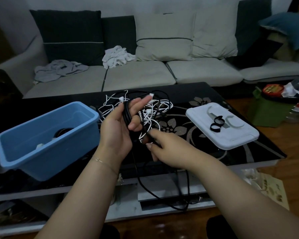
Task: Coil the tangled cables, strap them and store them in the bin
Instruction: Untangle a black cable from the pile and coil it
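Cables are what we are sorting, and we are midway through coiling one of them. Farthest left stands the blue bin (47,135) on the dark flowered surface (205,97); inside it we can make out what looks like one black coil already stored and something small and white beside it. Next comes our left hand (117,128), palm up, its fingers (140,103) loosely curled round several loops of the black cable (126,116), thumb pressing them in place. Behind it the white cables (150,114) lie in a tangle on the surface. Our right hand (169,149) pinches the free run of the black cable between thumb and forefinger, and the slack hangs off the near edge towards the floor. Further right, the white lid (231,135) carries two black straps (217,125). We judge that the next move is drawing up the slack for another loop, keeping it clear of the white tangle, before reaching for a strap.
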`<action>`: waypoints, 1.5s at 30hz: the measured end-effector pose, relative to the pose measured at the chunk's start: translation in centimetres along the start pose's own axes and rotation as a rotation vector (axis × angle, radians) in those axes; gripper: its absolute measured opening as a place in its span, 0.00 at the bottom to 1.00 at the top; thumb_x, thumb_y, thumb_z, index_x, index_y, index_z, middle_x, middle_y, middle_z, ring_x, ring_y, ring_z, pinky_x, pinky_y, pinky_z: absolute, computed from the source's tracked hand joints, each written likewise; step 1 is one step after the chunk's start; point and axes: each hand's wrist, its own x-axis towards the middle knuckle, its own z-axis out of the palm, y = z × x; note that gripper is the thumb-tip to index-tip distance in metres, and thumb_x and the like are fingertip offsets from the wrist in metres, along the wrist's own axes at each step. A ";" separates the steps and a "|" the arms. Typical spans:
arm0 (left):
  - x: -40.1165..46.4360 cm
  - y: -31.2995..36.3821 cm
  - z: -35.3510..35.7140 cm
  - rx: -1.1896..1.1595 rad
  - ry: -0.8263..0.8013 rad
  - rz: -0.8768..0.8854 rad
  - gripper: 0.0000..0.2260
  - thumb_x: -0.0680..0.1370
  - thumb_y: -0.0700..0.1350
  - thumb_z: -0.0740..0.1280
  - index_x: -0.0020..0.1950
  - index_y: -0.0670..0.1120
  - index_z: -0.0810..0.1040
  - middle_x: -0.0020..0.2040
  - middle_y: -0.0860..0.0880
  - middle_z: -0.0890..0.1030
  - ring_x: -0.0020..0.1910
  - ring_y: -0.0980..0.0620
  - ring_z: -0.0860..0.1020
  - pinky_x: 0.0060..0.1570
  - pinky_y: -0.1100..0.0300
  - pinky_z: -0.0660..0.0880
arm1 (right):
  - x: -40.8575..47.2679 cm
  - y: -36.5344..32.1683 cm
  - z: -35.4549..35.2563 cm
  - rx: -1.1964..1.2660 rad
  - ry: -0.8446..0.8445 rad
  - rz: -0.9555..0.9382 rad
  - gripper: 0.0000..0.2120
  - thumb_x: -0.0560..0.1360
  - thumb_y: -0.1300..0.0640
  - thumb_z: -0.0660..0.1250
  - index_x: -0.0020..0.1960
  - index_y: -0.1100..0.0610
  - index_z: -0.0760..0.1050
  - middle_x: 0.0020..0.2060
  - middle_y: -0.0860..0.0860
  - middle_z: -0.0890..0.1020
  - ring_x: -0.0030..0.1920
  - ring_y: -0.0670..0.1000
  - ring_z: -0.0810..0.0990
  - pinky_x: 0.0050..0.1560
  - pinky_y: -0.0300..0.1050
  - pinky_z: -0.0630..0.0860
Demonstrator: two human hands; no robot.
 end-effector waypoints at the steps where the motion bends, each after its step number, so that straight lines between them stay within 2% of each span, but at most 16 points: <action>1: 0.2 0.2 -0.3 -0.008 0.020 0.025 0.15 0.83 0.47 0.48 0.55 0.40 0.71 0.58 0.42 0.82 0.21 0.59 0.61 0.23 0.68 0.62 | -0.2 -0.1 0.2 -0.063 -0.022 -0.007 0.04 0.79 0.51 0.59 0.52 0.42 0.66 0.33 0.46 0.81 0.39 0.47 0.78 0.45 0.49 0.76; 5: 1.1 0.8 -1.3 0.086 0.131 0.138 0.14 0.84 0.47 0.50 0.55 0.41 0.71 0.56 0.44 0.83 0.22 0.57 0.63 0.25 0.68 0.64 | -0.7 -0.8 0.6 -0.171 -0.003 -0.064 0.11 0.80 0.49 0.58 0.61 0.43 0.67 0.42 0.47 0.81 0.47 0.53 0.79 0.47 0.52 0.77; 8: 1.2 0.4 -1.4 0.384 0.202 0.224 0.14 0.85 0.46 0.50 0.56 0.41 0.72 0.57 0.46 0.83 0.23 0.56 0.67 0.29 0.66 0.67 | -0.8 -1.1 0.6 -0.216 0.067 -0.116 0.10 0.80 0.46 0.57 0.59 0.47 0.70 0.47 0.50 0.82 0.49 0.55 0.79 0.47 0.52 0.76; 11: 0.9 -0.1 -1.0 0.706 0.200 0.283 0.15 0.85 0.45 0.49 0.58 0.40 0.73 0.56 0.52 0.82 0.24 0.58 0.73 0.30 0.67 0.70 | -0.8 -1.4 0.7 -0.269 0.116 -0.168 0.11 0.80 0.44 0.57 0.57 0.48 0.71 0.46 0.52 0.82 0.48 0.57 0.79 0.44 0.50 0.75; 14: 0.5 -0.7 -0.6 0.929 0.151 0.299 0.14 0.84 0.45 0.50 0.61 0.40 0.70 0.55 0.58 0.81 0.27 0.57 0.78 0.31 0.66 0.74 | -0.9 -1.9 0.5 -0.322 0.159 -0.190 0.13 0.80 0.44 0.56 0.58 0.49 0.72 0.46 0.55 0.82 0.48 0.59 0.79 0.38 0.47 0.67; 17: 0.3 -1.3 -0.9 1.366 0.042 0.308 0.10 0.83 0.48 0.53 0.54 0.43 0.69 0.59 0.53 0.81 0.45 0.47 0.81 0.47 0.53 0.76 | -0.9 -2.2 0.0 -0.373 0.217 -0.222 0.15 0.80 0.45 0.57 0.62 0.50 0.73 0.46 0.56 0.83 0.47 0.61 0.79 0.38 0.48 0.65; 18: 0.3 -1.3 -1.0 1.543 -0.013 0.276 0.10 0.83 0.49 0.53 0.52 0.44 0.69 0.59 0.52 0.81 0.52 0.45 0.79 0.52 0.51 0.73 | -1.0 -2.2 -0.2 -0.382 0.237 -0.224 0.14 0.79 0.45 0.59 0.59 0.51 0.75 0.44 0.56 0.83 0.46 0.61 0.80 0.38 0.47 0.65; 20: 0.2 -1.3 -1.1 1.737 -0.107 0.185 0.11 0.83 0.50 0.53 0.45 0.46 0.66 0.52 0.50 0.81 0.55 0.43 0.77 0.50 0.53 0.69 | -1.0 -2.1 -0.7 -0.408 0.303 -0.223 0.13 0.76 0.43 0.63 0.47 0.52 0.79 0.38 0.54 0.83 0.43 0.60 0.80 0.37 0.45 0.63; 23: -0.1 -0.9 -1.1 1.625 -0.206 0.074 0.17 0.83 0.53 0.52 0.42 0.45 0.70 0.36 0.49 0.76 0.41 0.44 0.78 0.39 0.54 0.69 | -1.2 -1.9 -1.7 -0.405 0.324 -0.093 0.16 0.72 0.38 0.66 0.39 0.51 0.75 0.35 0.51 0.82 0.41 0.55 0.79 0.37 0.44 0.62; 26: -0.4 -0.4 -1.2 1.445 -0.308 -0.105 0.26 0.79 0.62 0.50 0.45 0.42 0.75 0.29 0.49 0.74 0.25 0.50 0.71 0.30 0.60 0.68 | -1.2 -1.2 -2.5 -0.257 0.294 0.003 0.15 0.71 0.38 0.65 0.43 0.49 0.77 0.37 0.47 0.82 0.41 0.49 0.78 0.39 0.45 0.69; 29: -0.4 0.2 -1.6 1.326 -0.417 -0.226 0.29 0.73 0.65 0.56 0.48 0.39 0.77 0.25 0.54 0.69 0.24 0.54 0.65 0.26 0.62 0.64 | -1.1 0.2 -3.1 -0.017 0.275 0.033 0.16 0.70 0.36 0.62 0.39 0.48 0.73 0.29 0.44 0.77 0.34 0.48 0.75 0.39 0.50 0.74; 32: -0.5 0.4 -1.7 1.246 -0.444 -0.209 0.20 0.79 0.53 0.62 0.51 0.34 0.75 0.26 0.53 0.67 0.23 0.56 0.64 0.23 0.65 0.62 | -0.7 1.3 -3.5 0.129 0.320 0.032 0.15 0.73 0.39 0.63 0.38 0.49 0.70 0.25 0.45 0.73 0.30 0.47 0.71 0.37 0.54 0.73; 35: -0.6 0.1 -1.5 1.093 -0.422 -0.161 0.12 0.82 0.46 0.60 0.45 0.40 0.74 0.23 0.54 0.67 0.20 0.56 0.64 0.24 0.64 0.62 | -0.5 1.2 -3.2 0.246 0.316 0.003 0.13 0.76 0.43 0.63 0.37 0.49 0.70 0.23 0.45 0.74 0.27 0.45 0.70 0.35 0.50 0.71; 38: -0.6 -0.2 -1.2 0.968 -0.414 -0.115 0.11 0.82 0.46 0.58 0.41 0.42 0.69 0.22 0.53 0.67 0.20 0.54 0.66 0.26 0.62 0.63 | -0.3 0.8 -2.7 0.364 0.324 -0.026 0.12 0.79 0.49 0.61 0.39 0.52 0.70 0.20 0.46 0.73 0.23 0.42 0.69 0.32 0.42 0.67; 42: -0.7 -0.5 -0.9 0.803 -0.361 -0.101 0.13 0.78 0.52 0.59 0.41 0.43 0.69 0.23 0.51 0.72 0.18 0.57 0.64 0.22 0.66 0.61 | 0.2 0.5 -2.1 0.586 0.296 -0.031 0.12 0.81 0.54 0.57 0.41 0.58 0.68 0.16 0.48 0.70 0.18 0.44 0.66 0.25 0.33 0.64; 45: -0.6 -0.4 -0.8 0.653 -0.317 -0.136 0.17 0.75 0.57 0.57 0.39 0.43 0.69 0.20 0.51 0.68 0.16 0.58 0.58 0.20 0.68 0.57 | 0.4 0.4 -2.1 0.639 0.295 0.005 0.12 0.81 0.54 0.56 0.40 0.58 0.67 0.15 0.49 0.70 0.16 0.43 0.65 0.24 0.30 0.63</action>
